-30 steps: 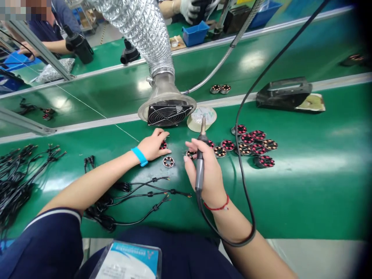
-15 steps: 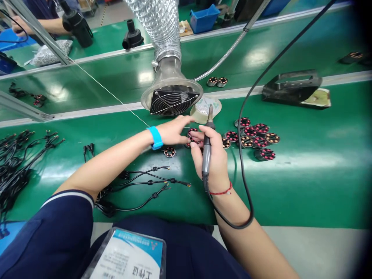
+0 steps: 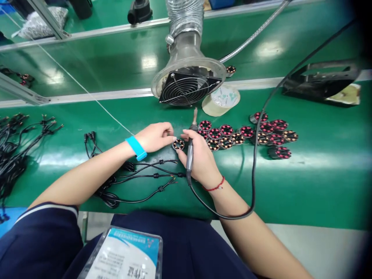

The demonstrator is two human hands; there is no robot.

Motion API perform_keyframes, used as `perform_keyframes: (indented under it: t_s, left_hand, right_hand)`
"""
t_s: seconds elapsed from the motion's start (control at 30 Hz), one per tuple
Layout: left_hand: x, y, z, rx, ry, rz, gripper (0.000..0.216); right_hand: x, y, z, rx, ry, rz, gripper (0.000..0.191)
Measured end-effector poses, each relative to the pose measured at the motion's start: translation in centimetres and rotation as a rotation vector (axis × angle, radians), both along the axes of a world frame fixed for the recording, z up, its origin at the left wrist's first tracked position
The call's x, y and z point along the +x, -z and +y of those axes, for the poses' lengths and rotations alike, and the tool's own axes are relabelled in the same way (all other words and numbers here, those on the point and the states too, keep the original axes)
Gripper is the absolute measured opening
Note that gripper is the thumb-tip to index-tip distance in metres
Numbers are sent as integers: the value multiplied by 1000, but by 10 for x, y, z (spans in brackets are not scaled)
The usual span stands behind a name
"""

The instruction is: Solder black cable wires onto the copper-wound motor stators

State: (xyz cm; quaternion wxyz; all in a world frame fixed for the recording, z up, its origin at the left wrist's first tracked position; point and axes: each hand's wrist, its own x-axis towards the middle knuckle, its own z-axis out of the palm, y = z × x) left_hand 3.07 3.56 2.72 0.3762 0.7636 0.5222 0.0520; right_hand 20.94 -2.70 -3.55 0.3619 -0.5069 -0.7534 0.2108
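In my right hand [image 3: 202, 157] is a soldering iron [image 3: 190, 155], its tip pointing away from me. A small round motor stator [image 3: 178, 144] with copper-coloured windings lies on the green bench between my hands. My left hand [image 3: 155, 136] has its fingers curled, and its thumb tip meets the stator's left edge. I cannot make out what, if anything, is pinched in those fingers. Beside the stator's right side are the right hand's fingers and thumb. Several more stators [image 3: 226, 130], with red or copper-coloured windings, stand grouped to the right of my right hand.
A fume extractor with a fan grille [image 3: 186, 91] hangs over the bench. Behind my right hand stands a wide tape roll [image 3: 221, 101]. Black cables [image 3: 136, 199] lie near my left forearm, with a larger bundle [image 3: 14, 166] far left. The iron's cord [image 3: 253, 174] loops over my right forearm.
Both hands have shifted left from the grouped stators to the single stator, carrying the soldering iron along. My left fingers have curled in. The whole view has also shifted.
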Motion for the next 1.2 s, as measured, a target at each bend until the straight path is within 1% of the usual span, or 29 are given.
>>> perform_keyframes:
  t_s: [0.1,0.2,0.3,0.43,0.57,0.67,0.77,0.83,0.87,0.93,1.0,1.07,1.13,1.2]
  left_hand:
    - [20,4,6,140,94,74,10]
    - [24,6,10,217,160,158,13]
    - [13,7,10,214,163,172,14]
    - [-1,12,9,136,156,91,12]
    - [-2,16,12,76,182,8,14]
    - [-4,11,16,89,202,13,13]
    - [-16,-1,14,127,147,57,12]
    - [-26,-11,5,105,158,84,13]
    - [-31,-16,-2,77,203,93,12]
    - [-35,-20,-21,27,353,120,10]
    - [-31,-18,-41,52,504,197,15]
    - [-22,-10,-58,135,606,307,19]
    - [-10,-2,-69,206,650,390,17]
    - [-2,3,-73,228,636,402,15]
  right_hand:
    - [3,2,1,-17,20,26,52]
    - [4,0,0,-17,25,28,51]
    - [4,-2,0,-30,-5,10,51]
    - [0,-5,-1,-34,-58,-47,55]
    - [-5,-4,0,-31,-59,-112,52]
    - [-5,-3,2,-25,-62,-134,48]
    - [1,-3,3,-15,-39,-140,48]
    - [5,-4,3,-7,-27,-116,53]
    - [6,-5,3,-3,-22,-97,56]
    - [8,-9,2,6,-7,-53,57]
    - [9,-14,0,10,18,-8,53]
    - [10,-18,-1,19,40,45,51]
    - [12,-19,-2,40,63,92,50]
    - [14,-18,-2,71,87,136,49]
